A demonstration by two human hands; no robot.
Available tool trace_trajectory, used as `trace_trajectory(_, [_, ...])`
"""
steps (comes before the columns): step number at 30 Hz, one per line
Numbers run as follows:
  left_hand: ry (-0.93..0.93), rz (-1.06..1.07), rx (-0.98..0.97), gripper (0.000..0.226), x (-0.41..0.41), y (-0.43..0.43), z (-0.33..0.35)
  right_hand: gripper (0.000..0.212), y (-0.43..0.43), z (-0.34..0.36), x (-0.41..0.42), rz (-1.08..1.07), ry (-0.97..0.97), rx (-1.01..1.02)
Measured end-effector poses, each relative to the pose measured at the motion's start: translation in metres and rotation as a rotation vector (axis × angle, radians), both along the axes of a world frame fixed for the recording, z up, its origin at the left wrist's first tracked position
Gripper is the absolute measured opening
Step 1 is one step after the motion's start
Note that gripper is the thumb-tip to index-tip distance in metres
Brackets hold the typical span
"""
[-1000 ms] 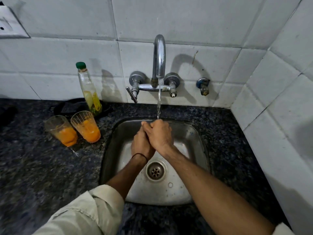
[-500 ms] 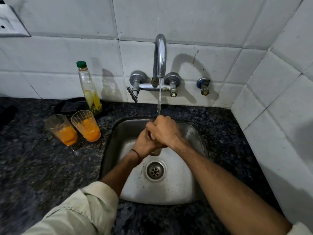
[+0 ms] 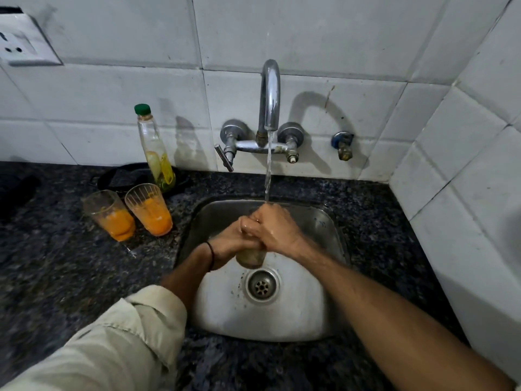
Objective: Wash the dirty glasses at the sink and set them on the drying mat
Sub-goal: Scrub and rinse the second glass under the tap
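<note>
Over the steel sink [image 3: 327,221], my left hand [image 3: 229,241] and my right hand [image 3: 275,228] are both wrapped around one glass [image 3: 250,258]; only its base shows below my fingers. Water runs from the tap [image 3: 270,94] onto my right hand at the glass's top. Two dirty glasses with orange residue, one on the left [image 3: 111,215] and one on the right [image 3: 150,211], stand upright on the dark counter left of the sink. No drying mat can be made out for certain.
A clear bottle with a green cap [image 3: 154,149] stands behind the two glasses, on a black object [image 3: 121,176] by the wall. The sink drain [image 3: 262,285] lies just below my hands. A tiled wall closes the right side, and a socket [image 3: 19,43] sits top left.
My hands shifted slightly nearer over the sink and turned on the glass; its base now shows below my fingers. The water keeps running.
</note>
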State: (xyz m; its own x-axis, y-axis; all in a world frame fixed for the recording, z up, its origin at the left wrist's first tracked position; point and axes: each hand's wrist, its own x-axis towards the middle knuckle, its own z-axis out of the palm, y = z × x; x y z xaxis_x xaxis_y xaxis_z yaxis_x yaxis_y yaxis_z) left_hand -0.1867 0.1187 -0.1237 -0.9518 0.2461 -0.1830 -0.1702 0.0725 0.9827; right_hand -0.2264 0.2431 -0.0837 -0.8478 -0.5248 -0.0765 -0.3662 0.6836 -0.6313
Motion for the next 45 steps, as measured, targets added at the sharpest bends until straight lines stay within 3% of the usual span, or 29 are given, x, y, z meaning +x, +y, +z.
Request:
trace_trajectory(2, [-0.009, -0.075, 0.033, 0.026, -0.004, -0.008, 0.000, 0.039, 0.006, 0.008, -0.003, 0.113, -0.041, 0.027])
trace_trajectory(5, [0.055, 0.256, -0.293, 0.020, -0.020, 0.006, -0.011, 0.032, -0.009, 0.006, 0.001, -0.224, -0.119, -0.183])
trace_trajectory(7, [0.211, 0.424, -0.598, 0.016, -0.026, 0.018, -0.021, 0.026, -0.026, 0.002, 0.007, -0.446, -0.402, -0.336])
trace_trajectory(9, [0.270, 0.481, -0.558, 0.019, -0.026, 0.019, -0.024, 0.024, -0.025, 0.002, 0.014, -0.373, -0.500, -0.291])
trace_trajectory(12, [0.276, 0.370, -0.434, 0.037, -0.021, 0.004, -0.018, 0.029, 0.008, -0.002, 0.011, 0.076, -0.110, -0.047])
trace_trajectory(15, [0.232, 0.174, -0.467, 0.066, -0.023, -0.007, -0.015, 0.056, 0.043, -0.006, -0.014, 0.570, 0.326, 0.474])
trace_trajectory(17, [0.224, 0.081, -0.534, 0.073, -0.024, -0.003, -0.015, 0.051, 0.044, 0.000, -0.026, 0.755, 0.471, 0.643])
trace_trajectory(19, [0.227, 0.086, -0.473, 0.073, -0.024, 0.005, -0.012, 0.036, 0.034, 0.004, -0.028, 0.752, 0.444, 0.657])
trace_trajectory(21, [0.283, 0.152, -0.448, 0.063, -0.023, 0.005, -0.012, 0.034, 0.019, 0.004, -0.022, 0.565, 0.275, 0.571])
trace_trajectory(24, [0.375, 0.254, -0.492, 0.041, -0.024, 0.002, -0.014, 0.030, -0.004, -0.008, -0.006, 0.064, -0.134, 0.167])
trace_trajectory(26, [0.387, 0.287, -0.516, 0.026, -0.026, 0.002, -0.011, 0.028, -0.015, -0.021, 0.010, -0.161, -0.096, -0.099])
trace_trajectory(28, [0.374, 0.280, -0.533, 0.031, -0.028, -0.003, -0.010, 0.031, -0.006, -0.033, 0.018, -0.108, 0.035, -0.281])
trace_trajectory(29, [0.351, 0.263, -0.523, 0.039, -0.028, -0.008, -0.009, 0.036, 0.005, -0.039, 0.014, 0.011, 0.165, -0.269])
trace_trajectory(31, [0.306, 0.191, -0.529, 0.055, -0.027, -0.014, -0.008, 0.046, 0.032, -0.043, -0.006, 0.320, 0.553, 0.006])
trace_trajectory(33, [0.278, 0.106, -0.569, 0.067, -0.026, -0.009, -0.006, 0.049, 0.048, -0.032, -0.028, 0.572, 0.678, 0.285])
trace_trajectory(35, [0.280, 0.105, -0.602, 0.072, -0.026, 0.002, -0.002, 0.044, 0.044, -0.020, -0.030, 0.610, 0.550, 0.452])
trace_trajectory(37, [0.290, 0.167, -0.596, 0.070, -0.028, 0.006, -0.002, 0.033, 0.027, -0.018, -0.021, 0.478, 0.447, 0.415])
trace_trajectory(41, [0.358, 0.255, -0.603, 0.044, -0.026, 0.001, -0.007, 0.027, -0.003, -0.029, -0.001, -0.015, -0.141, 0.001])
trace_trajectory(43, [0.311, 0.266, -0.582, 0.044, -0.024, -0.004, -0.009, 0.039, -0.007, -0.036, 0.008, -0.026, -0.054, -0.134])
trace_trajectory(45, [0.234, 0.251, -0.516, 0.052, -0.023, -0.013, -0.011, 0.047, 0.006, -0.046, 0.011, 0.104, 0.149, -0.168])
